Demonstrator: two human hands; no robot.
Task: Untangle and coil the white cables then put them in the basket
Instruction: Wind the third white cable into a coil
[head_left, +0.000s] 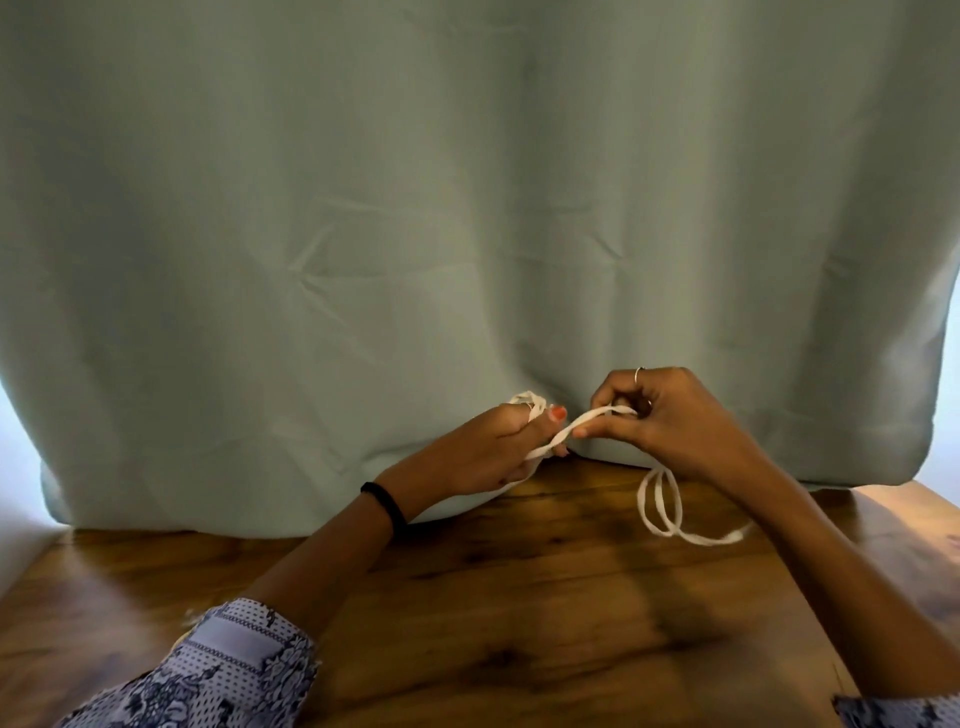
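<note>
**Two hands work a soft white cable above a wooden table**

A person's two bare hands are raised side by side just above the far edge of a brown, glossy wooden table (519, 613), and everything here is placed relative to that table. Behind its far edge hangs a wide pale green fabric curtain (467, 208), filling the upper view.

The left hand (498, 452) is curled around a flat, white, ribbon-like cable (571, 428), with several turns of it bunched at the fingers and poking out on the curtain side. A black band sits on that wrist, and a blue and white patterned sleeve covers the forearm nearer the viewer.

The right hand (670, 415), wearing a thin ring, pinches the same cable between thumb and fingers. A short, slightly twisted stretch runs between the hands, held off the table. From under the right hand the slack drops in two long loops that reach the tabletop, with a tail trailing towards the table's right side.

No basket is visible.

Judging by how it sags and twists, the cable is light, limp and soft, not fragile, and probably apt to slip or spring out of a loose coil. The best hold appears to be a pinch close to the wound bundle, feeding slack in short lengths while the other hand clamps the turns
</note>
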